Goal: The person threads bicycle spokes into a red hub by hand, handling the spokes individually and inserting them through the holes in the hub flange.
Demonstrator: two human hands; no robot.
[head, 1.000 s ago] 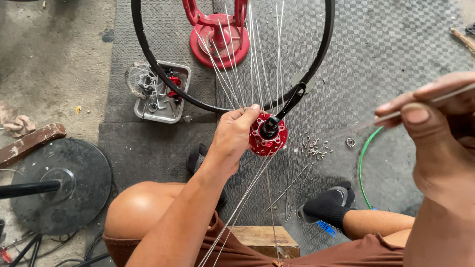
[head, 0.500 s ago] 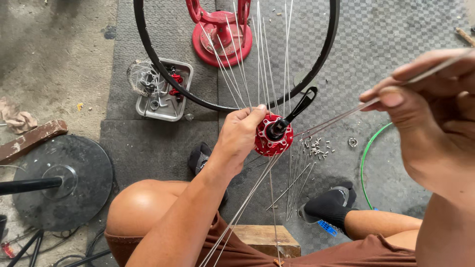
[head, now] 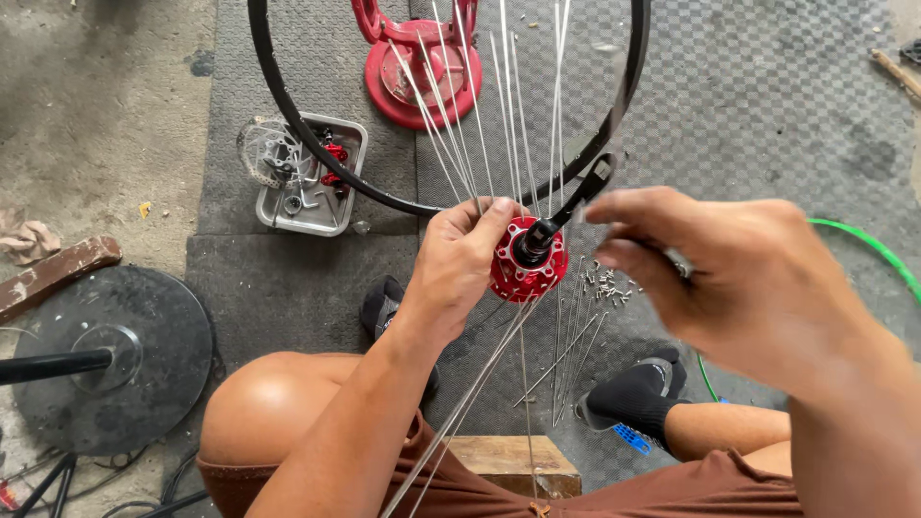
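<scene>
Wheel lacing part done: left hand (head: pixel 460 259) clamps red hub (head: pixel 528 261) with several spokes (head: pixel 499 125) fitted, none visibly seated in the rim (head: pixel 288 105); right hand (head: pixel 720 269) pinches something indistinct; loose spokes (head: pixel 566 355) remain on floor.

The left hand (head: pixel 459 259) grips the red wheel hub (head: pixel 528 264), thin steel spokes (head: pixel 499 115) fanning up across the black rim (head: pixel 288 115); the right hand (head: pixel 739 278) hovers close beside the hub, fingers curled; loose spoke nipples (head: pixel 604 285) lie on the grey mat (head: pixel 767 115); a metal parts tray (head: pixel 312 177) sits beyond.
</scene>
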